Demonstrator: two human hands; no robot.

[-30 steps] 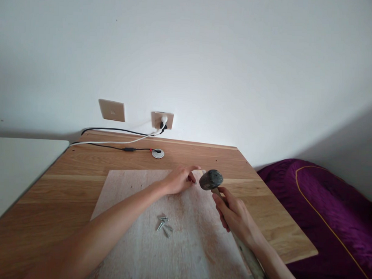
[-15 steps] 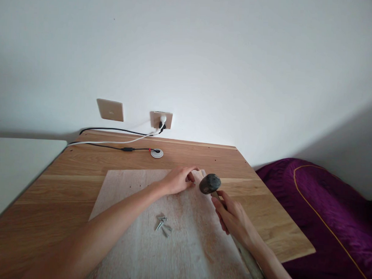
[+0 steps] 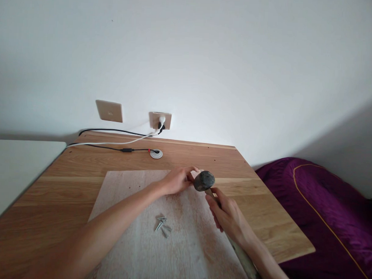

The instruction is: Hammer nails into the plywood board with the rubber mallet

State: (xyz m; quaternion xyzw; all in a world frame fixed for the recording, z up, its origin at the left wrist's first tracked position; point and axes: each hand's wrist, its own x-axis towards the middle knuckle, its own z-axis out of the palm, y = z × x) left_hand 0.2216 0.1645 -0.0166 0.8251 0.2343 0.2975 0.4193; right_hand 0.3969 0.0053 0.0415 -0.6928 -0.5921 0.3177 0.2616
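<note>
Close to the far right corner of a pale wooden board [image 3: 127, 235], my left hand [image 3: 178, 180] has its fingers bent together in a pinch. Whatever is between them is hidden behind the mallet head. My right hand [image 3: 229, 212] is wrapped around the handle of a rubber mallet [image 3: 204, 181], gripping it just below the dark head. That head is right beside my left fingertips; whether it touches them I cannot tell. Several loose metal screws [image 3: 160, 224] lie in a small pile on the board, nearer to me than my left hand.
The board lies on a wooden table [image 3: 268, 215] set against a white wall. Black and white cables [image 3: 115, 144] run along the back to a wall socket [image 3: 166, 120] and a round grommet [image 3: 156, 154]. Purple fabric [image 3: 297, 192] is at the right, a white surface [image 3: 23, 170] at the left.
The mallet in my right hand has moved left and slightly up, nearer my left fingertips. A small shiny tip there is now covered. My left hand has stayed nearly still.
</note>
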